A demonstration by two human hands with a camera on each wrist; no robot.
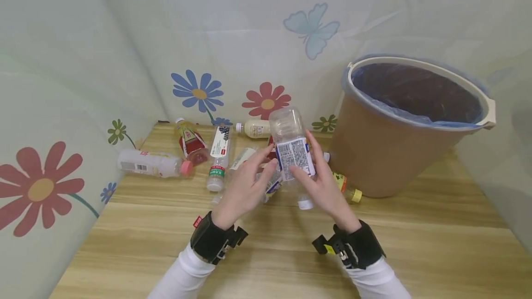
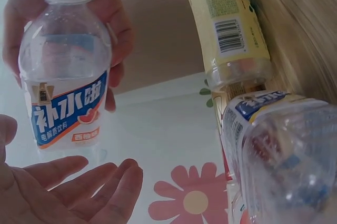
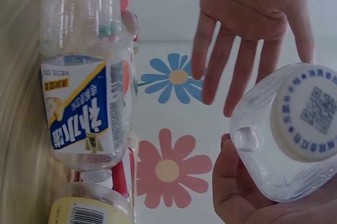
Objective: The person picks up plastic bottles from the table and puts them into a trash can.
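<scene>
A clear plastic bottle (image 1: 296, 158) with a blue, white and orange label is gripped in my right hand (image 1: 326, 193), raised over the table with its base pointing away. Its white cap (image 3: 310, 113) faces the right wrist camera. To the left of the bottle is my left hand (image 1: 247, 188); in the left wrist view its fingers (image 2: 113, 192) are extended and apart from the bottle. Below the hands lie another clear bottle (image 3: 79, 108) with a blue and white label and a yellow-labelled bottle (image 2: 229, 29). The hands partly hide these in the head view.
A brown bin (image 1: 370, 151) with a bluish liner stands at the right. Several bottles lie on the wooden table (image 1: 415, 239) at left: a pink-capped bottle (image 1: 151, 163), a red-labelled bottle (image 1: 192, 142), a green-banded bottle (image 1: 218, 158). A cream bottle (image 1: 256, 129) lies by the back curtain.
</scene>
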